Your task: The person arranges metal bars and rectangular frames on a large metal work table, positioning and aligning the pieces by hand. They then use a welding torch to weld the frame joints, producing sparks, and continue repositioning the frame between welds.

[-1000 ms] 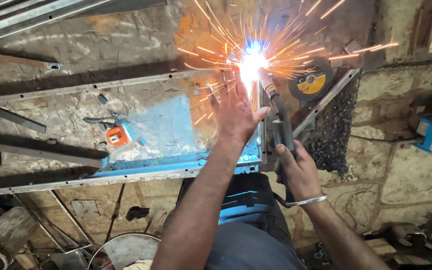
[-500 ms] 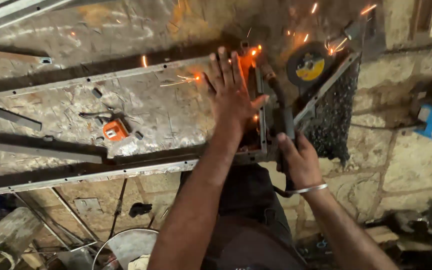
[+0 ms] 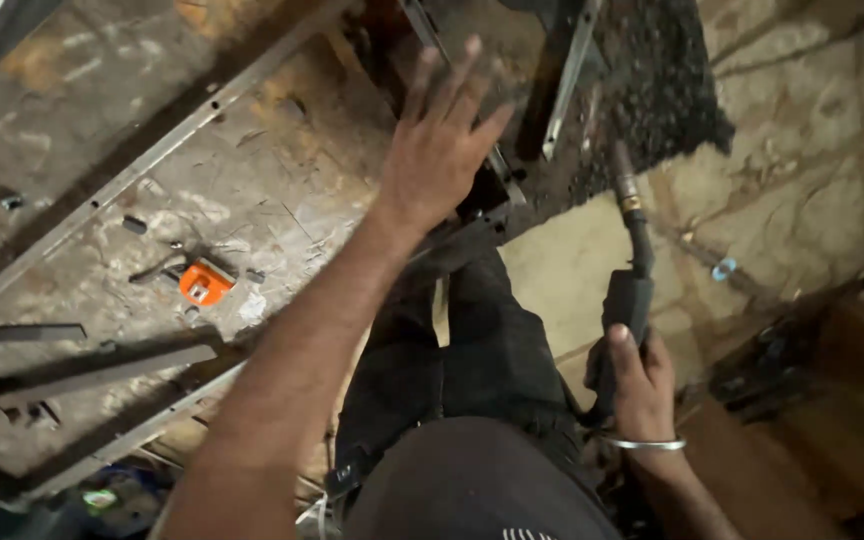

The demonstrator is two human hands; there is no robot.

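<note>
From the head camera, the left hand [image 3: 439,150] is open, fingers spread, holding nothing above the metal frame [image 3: 132,175] on the workbench [image 3: 252,190]. The right hand [image 3: 642,385] grips the welding torch [image 3: 632,270] beside the bench, nozzle up.

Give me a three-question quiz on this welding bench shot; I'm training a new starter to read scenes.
1. True or false: the right hand grips the welding torch.
2. Where is the left hand? A) raised, fingers spread, above the metal frame B) holding the orange tool
3. What is on the right wrist?

Key: 1 true; 2 A; 3 a metal bangle.
</note>
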